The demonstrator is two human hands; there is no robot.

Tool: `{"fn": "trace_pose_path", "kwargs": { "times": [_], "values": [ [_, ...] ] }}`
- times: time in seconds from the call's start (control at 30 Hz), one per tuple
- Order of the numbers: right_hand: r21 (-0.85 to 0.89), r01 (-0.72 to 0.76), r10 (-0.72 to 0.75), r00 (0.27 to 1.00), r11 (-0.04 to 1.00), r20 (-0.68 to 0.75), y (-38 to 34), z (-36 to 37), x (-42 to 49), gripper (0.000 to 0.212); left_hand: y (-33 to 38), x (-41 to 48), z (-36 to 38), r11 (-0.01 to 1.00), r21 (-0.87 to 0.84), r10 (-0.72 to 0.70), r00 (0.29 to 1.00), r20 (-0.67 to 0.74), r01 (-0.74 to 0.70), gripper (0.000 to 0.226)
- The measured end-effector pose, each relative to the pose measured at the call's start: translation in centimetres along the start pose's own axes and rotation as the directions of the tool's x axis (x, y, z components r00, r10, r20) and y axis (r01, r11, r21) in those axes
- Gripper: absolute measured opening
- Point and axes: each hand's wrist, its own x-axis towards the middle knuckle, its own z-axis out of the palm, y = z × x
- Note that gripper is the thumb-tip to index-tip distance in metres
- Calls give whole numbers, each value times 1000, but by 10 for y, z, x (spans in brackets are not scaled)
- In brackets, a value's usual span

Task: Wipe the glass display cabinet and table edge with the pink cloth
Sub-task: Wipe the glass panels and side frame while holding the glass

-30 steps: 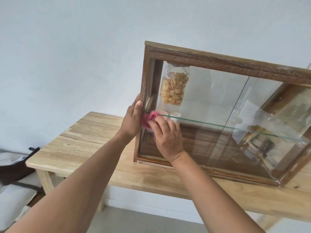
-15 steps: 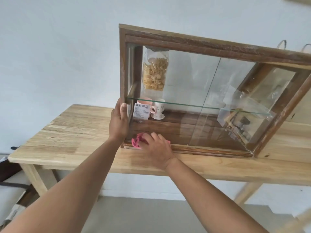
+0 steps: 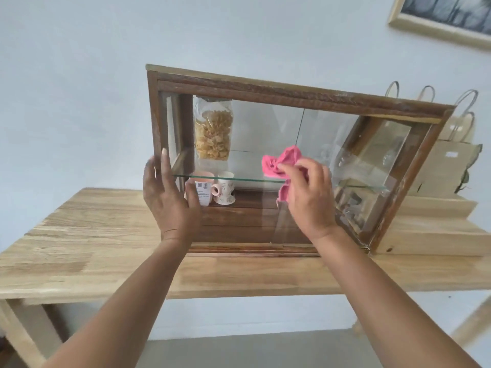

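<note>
White wall behind a wooden tabletop, glass cabinet stood on it, right hand pressed cloth to the front pane, fingers closed around it, left hand open, flat against the cabinet's left edge.

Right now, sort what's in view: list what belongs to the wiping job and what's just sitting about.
Job: pink cloth in right hand; left hand; glass display cabinet; table.
Sitting about: pasta bag, mugs, paper bags, framed picture.
</note>
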Motion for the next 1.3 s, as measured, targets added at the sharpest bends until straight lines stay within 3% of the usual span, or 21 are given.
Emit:
{"fn": "trace_pose_path", "kwargs": {
  "times": [0.07, 0.13, 0.2, 0.3, 0.4, 0.47, 0.53, 0.57, 0.7, 0.8, 0.87, 1.0, 1.07, 1.17, 1.3],
  "values": [
    [-32, -22, 18, 993, 999, -117, 15, -1, 46, 43, 25, 15, 8, 977, 75, 199, 980, 8, -199, 63],
    [-45, -50, 44, 990, 998, -131, 20, 6, 68, 50, 46, 28, 19, 934, 143, 326, 945, 39, -328, 62],
    [-53, -6, 1, 996, 999, -86, 16, 22, 59, 49, 57, 33, 29, 907, 171, 373, 923, 96, -385, 64],
    [24, 203, -205, 973, 979, 104, 2, 46, -9, 54, 55, 34, 39, 881, 232, 380, 908, 176, -413, 62],
    [92, 474, -472, 800, 876, 370, -3, 53, -90, 59, 46, 35, 43, 855, 277, 396, 897, 196, -438, 61],
    [131, 580, -567, 684, 804, 459, 2, 49, -116, 57, 44, 36, 45, 845, 296, 400, 894, 204, -445, 61],
    [126, 617, -596, 655, 777, 464, 12, 45, -107, 56, 45, 34, 47, 843, 305, 402, 895, 191, -444, 62],
    [110, 608, -587, 681, 787, 437, 17, 43, -93, 56, 46, 33, 48, 848, 300, 402, 899, 174, -437, 62],
    [14, 300, -299, 946, 954, 125, 31, 28, -2, 52, 59, 33, 54, 889, 219, 403, 914, 44, -403, 61],
    [34, 71, -67, 993, 997, -100, 38, 16, 60, 47, 78, 37, 62, 855, 183, 495, 869, -7, -485, 55],
    [55, -19, 29, 982, 998, -189, 49, 9, 78, 44, 93, 38, 71, 796, 187, 588, 809, -10, -576, 53],
    [-66, -71, 58, 980, 995, -192, 88, -5, 63, 28, 118, 29, 89, 703, 147, 697, 715, 56, -696, 55],
    [-68, -235, 214, 948, 970, -234, 119, -13, 47, 30, 125, 22, 97, 666, 142, 725, 680, 108, -732, 55],
    [-57, -493, 458, 839, 868, -294, 167, -31, 26, 37, 132, 12, 111, 669, 149, 710, 685, 160, -728, 58],
    [56, -627, 609, 727, 777, -316, 184, -44, 18, 43, 137, 3, 125, 706, 175, 669, 728, 149, -686, 60]
  ]
}}
